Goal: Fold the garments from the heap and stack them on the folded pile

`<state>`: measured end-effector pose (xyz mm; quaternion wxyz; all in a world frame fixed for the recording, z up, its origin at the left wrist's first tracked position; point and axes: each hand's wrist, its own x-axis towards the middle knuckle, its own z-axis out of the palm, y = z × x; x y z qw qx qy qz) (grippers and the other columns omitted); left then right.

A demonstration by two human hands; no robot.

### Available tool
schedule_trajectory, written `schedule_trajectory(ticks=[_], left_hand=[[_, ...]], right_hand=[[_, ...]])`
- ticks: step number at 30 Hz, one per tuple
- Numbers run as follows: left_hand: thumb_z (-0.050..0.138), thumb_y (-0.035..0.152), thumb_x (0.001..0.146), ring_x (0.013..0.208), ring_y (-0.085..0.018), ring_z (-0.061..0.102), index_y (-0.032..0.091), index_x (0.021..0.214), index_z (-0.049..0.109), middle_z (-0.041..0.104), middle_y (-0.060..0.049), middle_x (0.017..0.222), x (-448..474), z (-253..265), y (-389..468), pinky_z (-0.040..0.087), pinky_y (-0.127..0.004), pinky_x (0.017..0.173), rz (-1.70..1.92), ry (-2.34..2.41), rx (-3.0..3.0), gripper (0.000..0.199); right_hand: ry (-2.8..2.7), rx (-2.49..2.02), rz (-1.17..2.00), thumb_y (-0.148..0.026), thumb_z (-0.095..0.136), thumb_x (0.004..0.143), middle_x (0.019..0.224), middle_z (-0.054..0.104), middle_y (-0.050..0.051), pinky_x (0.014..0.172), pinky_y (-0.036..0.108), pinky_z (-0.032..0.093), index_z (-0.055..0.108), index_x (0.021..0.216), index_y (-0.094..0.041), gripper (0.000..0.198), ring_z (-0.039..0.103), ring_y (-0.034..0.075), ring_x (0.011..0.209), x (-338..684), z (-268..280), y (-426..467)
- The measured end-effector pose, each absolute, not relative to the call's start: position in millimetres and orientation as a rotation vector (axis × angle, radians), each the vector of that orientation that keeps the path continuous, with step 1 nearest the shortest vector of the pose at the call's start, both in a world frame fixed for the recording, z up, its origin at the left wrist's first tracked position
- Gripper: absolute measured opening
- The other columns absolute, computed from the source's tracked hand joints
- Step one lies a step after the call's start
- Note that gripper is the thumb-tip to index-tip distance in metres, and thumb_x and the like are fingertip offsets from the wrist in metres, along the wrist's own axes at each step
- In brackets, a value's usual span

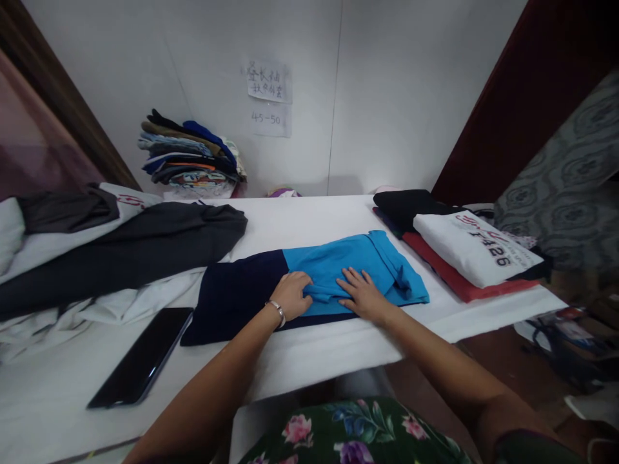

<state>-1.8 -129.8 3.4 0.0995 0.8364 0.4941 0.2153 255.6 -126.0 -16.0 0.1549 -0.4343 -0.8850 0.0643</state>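
A partly folded garment [348, 258], bright blue on the right and navy at the left end, lies lengthwise on the white-covered table [309, 219]. My left hand [291, 294], with a bracelet on its wrist, rests where the two colours meet. Its fingers are bent and closed on a fold of the blue cloth, with the fingertips partly hidden. Pressed flat on the blue part is my right hand [362, 296], its fingers spread. Loose folds bunch up at the garment's right end.
A phone [140, 357] lies at the front left. Dark and white clothes [145, 241] spread behind it. A tall stack of folded clothes [191, 154] stands against the wall. Folded garments [474, 248] lie at the right near the table edge. Paper signs [269, 96] hang on the wall.
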Motion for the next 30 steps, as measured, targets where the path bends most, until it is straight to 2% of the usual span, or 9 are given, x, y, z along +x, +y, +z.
schedule_trajectory(ticks=[2, 5, 8, 12, 17, 20, 24, 27, 30], left_hand=[[0.058, 0.032, 0.079, 0.097, -0.021, 0.059, 0.022, 0.091, 0.065, 0.067, -0.004, 0.098, -2, 4, -130, 0.041, -0.037, 0.089, 0.669, 1.458, 2.431, 0.017], [0.045, 0.045, 0.090, 0.090, -0.020, 0.059, 0.021, 0.080, 0.065, 0.067, -0.003, 0.091, 1, 5, -130, 0.041, -0.036, 0.085, 0.701, 1.512, 2.376, 0.032], [0.040, 0.041, 0.093, 0.086, -0.019, 0.058, 0.020, 0.069, 0.060, 0.065, -0.004, 0.082, 7, 5, -129, 0.040, -0.035, 0.080, 0.671, 1.603, 2.381, 0.038], [0.046, 0.030, 0.089, 0.087, -0.019, 0.057, 0.020, 0.069, 0.059, 0.064, -0.003, 0.083, 11, 4, -128, 0.038, -0.034, 0.079, 0.653, 1.669, 2.381, 0.026], [0.049, 0.021, 0.083, 0.089, -0.019, 0.058, 0.020, 0.071, 0.060, 0.065, -0.003, 0.085, 9, 3, -129, 0.039, -0.034, 0.078, 0.647, 1.677, 2.376, 0.016], [0.051, 0.020, 0.081, 0.094, -0.020, 0.059, 0.022, 0.083, 0.064, 0.067, -0.003, 0.095, 9, 5, -130, 0.041, -0.036, 0.081, 0.682, 1.687, 2.371, 0.014], [0.050, 0.021, 0.083, 0.117, -0.022, 0.052, 0.023, 0.106, 0.064, 0.062, -0.005, 0.122, 22, 18, -126, 0.035, -0.040, 0.100, 0.844, 1.657, 2.497, 0.027], [0.046, 0.039, 0.089, 0.134, -0.026, 0.036, 0.022, 0.123, 0.057, 0.048, -0.008, 0.142, 38, 25, -114, 0.021, -0.047, 0.113, 0.785, 1.647, 2.598, 0.040], [0.038, 0.056, 0.090, 0.142, -0.029, 0.022, 0.018, 0.139, 0.044, 0.032, -0.011, 0.152, 47, 18, -95, 0.012, -0.053, 0.114, 0.491, 1.756, 2.536, 0.062]], right_hand=[[-2.569, -1.265, 0.220, -0.056, 0.047, 0.089, 0.152, 0.029, 0.014, 0.111, 0.061, 0.017, 0.046, 0.139, -0.026, 0.058, 0.021, 0.033, 0.142, 253, -20, -127], [-2.527, -1.249, 0.288, -0.058, 0.040, 0.091, 0.154, 0.027, 0.010, 0.112, 0.058, 0.018, 0.045, 0.140, -0.028, 0.058, 0.018, 0.030, 0.143, 256, -13, -121], [-2.381, -1.305, 0.191, -0.057, 0.036, 0.093, 0.155, 0.025, 0.008, 0.113, 0.055, 0.018, 0.046, 0.139, -0.028, 0.055, 0.015, 0.028, 0.144, 261, 2, -102], [-2.272, -1.568, -0.002, -0.056, 0.034, 0.093, 0.156, 0.022, 0.010, 0.112, 0.056, 0.014, 0.043, 0.141, -0.025, 0.057, 0.012, 0.031, 0.144, 261, 12, -61], [-2.436, -1.863, 0.116, -0.058, 0.027, 0.094, 0.156, 0.022, 0.013, 0.111, 0.057, 0.010, 0.031, 0.147, -0.023, 0.064, 0.014, 0.031, 0.143, 255, -2, -34], [-2.468, -1.876, 0.100, -0.059, 0.025, 0.094, 0.156, 0.021, 0.012, 0.112, 0.056, 0.007, 0.029, 0.148, -0.023, 0.065, 0.013, 0.031, 0.144, 253, -12, -33], [-2.456, -1.861, 0.051, -0.059, 0.024, 0.094, 0.155, 0.024, 0.013, 0.111, 0.056, 0.008, 0.031, 0.148, -0.023, 0.065, 0.015, 0.031, 0.143, 253, -17, -33], [-2.442, -1.863, 0.030, -0.059, 0.024, 0.094, 0.155, 0.025, 0.012, 0.111, 0.056, 0.008, 0.031, 0.147, -0.023, 0.065, 0.015, 0.031, 0.143, 254, -19, -33], [-2.421, -1.863, 0.012, -0.057, 0.026, 0.094, 0.155, 0.026, 0.012, 0.112, 0.056, 0.008, 0.031, 0.147, -0.024, 0.063, 0.016, 0.030, 0.143, 254, -20, -34]])
